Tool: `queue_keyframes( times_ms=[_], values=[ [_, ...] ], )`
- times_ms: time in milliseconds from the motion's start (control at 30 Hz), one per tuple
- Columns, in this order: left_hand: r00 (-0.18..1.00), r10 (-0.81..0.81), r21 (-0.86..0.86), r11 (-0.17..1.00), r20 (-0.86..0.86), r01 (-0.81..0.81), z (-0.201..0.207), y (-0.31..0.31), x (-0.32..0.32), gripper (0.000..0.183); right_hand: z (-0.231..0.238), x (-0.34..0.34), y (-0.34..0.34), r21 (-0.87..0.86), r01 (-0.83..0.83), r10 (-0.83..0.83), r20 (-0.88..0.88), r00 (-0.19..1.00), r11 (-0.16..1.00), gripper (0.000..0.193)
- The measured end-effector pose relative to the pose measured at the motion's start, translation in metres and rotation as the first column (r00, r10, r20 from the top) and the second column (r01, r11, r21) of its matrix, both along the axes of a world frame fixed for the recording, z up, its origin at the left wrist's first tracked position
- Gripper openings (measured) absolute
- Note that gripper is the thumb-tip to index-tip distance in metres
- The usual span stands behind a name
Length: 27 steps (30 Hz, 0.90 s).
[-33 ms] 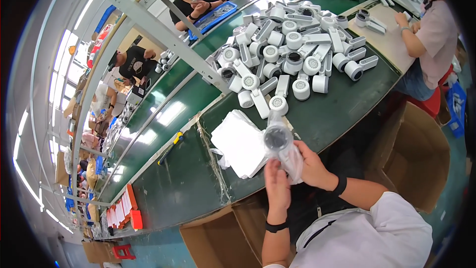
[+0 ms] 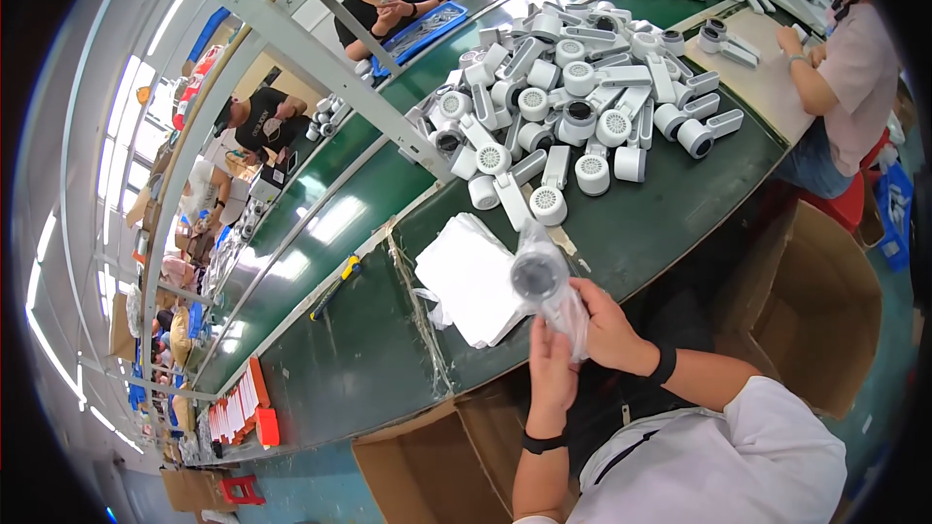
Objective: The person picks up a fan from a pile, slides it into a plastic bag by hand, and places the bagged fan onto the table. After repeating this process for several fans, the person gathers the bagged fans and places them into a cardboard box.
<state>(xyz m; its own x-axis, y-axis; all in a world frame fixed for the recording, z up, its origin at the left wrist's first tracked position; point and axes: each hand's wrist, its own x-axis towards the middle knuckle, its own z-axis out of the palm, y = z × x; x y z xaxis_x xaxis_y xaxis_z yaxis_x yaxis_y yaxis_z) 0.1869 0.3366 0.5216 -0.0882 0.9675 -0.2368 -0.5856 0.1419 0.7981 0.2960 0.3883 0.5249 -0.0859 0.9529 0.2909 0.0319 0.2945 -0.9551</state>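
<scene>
— What's being held?

— A white handheld device in a clear plastic bag (image 2: 549, 286), round dark head pointing up, just above the near edge of the green desk (image 2: 680, 213). The left hand (image 2: 551, 369) is closed around the lower part of the bag; the right hand (image 2: 610, 325) is wrapped around the handle from the other side. Both touch it.

— Anything hard to make out?

— The handle is mostly hidden behind the fingers and crinkled plastic, so its lower end can't be seen. Whether the bag is open at the bottom, I cannot tell.

— What lies around it?

— A stack of flat white bags (image 2: 471, 277) sits just to the left, touching the desk edge. Beyond is a big heap of the same white devices (image 2: 573, 97), unbagged. An open cardboard box (image 2: 437, 466) stands below the desk, cut off at the bottom; another box (image 2: 825, 301) is to the right.

— Free room?

— A bare strip of desk between heap and hands, and more to the left, near a yellow-handled tool (image 2: 335, 286). Another person (image 2: 845, 78) sits far right.
</scene>
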Motion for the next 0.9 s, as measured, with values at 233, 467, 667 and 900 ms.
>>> queue_keyframes(
  times_ms=[233, 467, 667, 900],
  values=[
    [0.983, -0.034, 0.167, 0.986, 0.180, 0.004, 0.004, -0.007, -0.037, 0.052, 0.016, 0.005, 0.006, 0.231, 0.111, -0.137, 0.099, 0.986, 0.967, 0.014],
    [0.861, 0.418, 0.141, 0.908, -0.288, -0.394, 0.022, -0.014, -0.097, 0.044, 0.009, 0.020, -0.001, 0.307, -0.086, 0.017, 0.219, 0.976, 0.948, 0.010],
    [0.120, 0.427, 0.267, 0.735, -0.896, -0.623, -0.019, -0.023, -0.231, 0.042, 0.025, 0.105, 0.080, 0.297, 0.200, -0.323, 0.457, 0.829, 0.934, 0.020],
    [-0.278, 0.103, 0.265, 0.717, -0.955, -0.644, -0.024, 0.008, -0.221, 0.054, 0.000, 0.240, 0.174, 0.523, 0.441, -0.651, 0.730, 0.210, 0.729, 0.028]
  ],
)
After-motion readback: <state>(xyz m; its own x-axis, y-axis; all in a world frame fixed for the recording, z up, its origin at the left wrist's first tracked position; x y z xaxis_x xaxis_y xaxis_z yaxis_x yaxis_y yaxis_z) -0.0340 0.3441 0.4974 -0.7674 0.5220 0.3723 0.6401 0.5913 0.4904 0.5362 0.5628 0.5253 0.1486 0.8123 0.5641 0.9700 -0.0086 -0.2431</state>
